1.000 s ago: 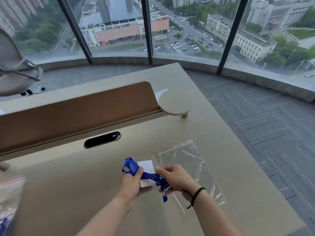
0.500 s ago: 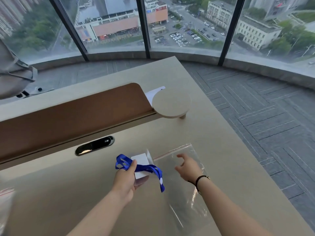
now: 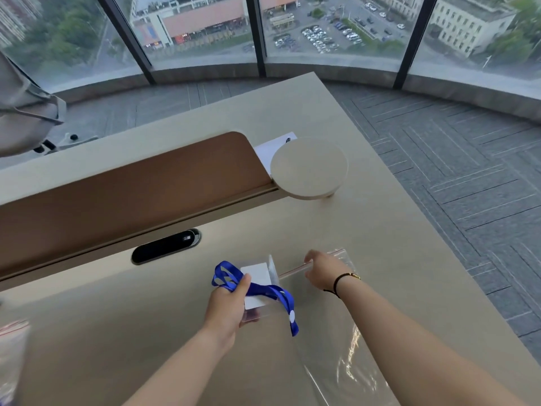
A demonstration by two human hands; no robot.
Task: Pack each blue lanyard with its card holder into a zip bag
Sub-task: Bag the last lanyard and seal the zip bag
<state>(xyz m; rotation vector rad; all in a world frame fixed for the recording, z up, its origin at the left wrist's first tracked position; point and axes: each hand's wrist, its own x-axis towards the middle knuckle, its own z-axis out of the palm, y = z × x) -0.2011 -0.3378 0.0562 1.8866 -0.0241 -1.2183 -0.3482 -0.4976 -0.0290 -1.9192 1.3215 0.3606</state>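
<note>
My left hand (image 3: 227,309) grips a clear card holder with a white card (image 3: 255,278) in it. The blue lanyard (image 3: 263,291) is wrapped around the holder, and one end hangs down to the right. A clear zip bag (image 3: 345,361) with a red zip strip lies flat on the beige desk (image 3: 117,332) to the right. My right hand (image 3: 323,269) rests on the bag's top edge, fingers at the red strip; whether it pinches the strip is unclear.
A brown divider panel (image 3: 131,189) crosses the desk behind a black oval cable slot (image 3: 165,246). A round beige stand (image 3: 308,167) sits at the panel's right end, over a white paper. More zip bags (image 3: 11,347) lie at the left edge. A chair (image 3: 23,112) stands far left.
My right hand let go of the lanyard and moved right to the zip bag's top edge. My left hand kept hold of the holder and lanyard.
</note>
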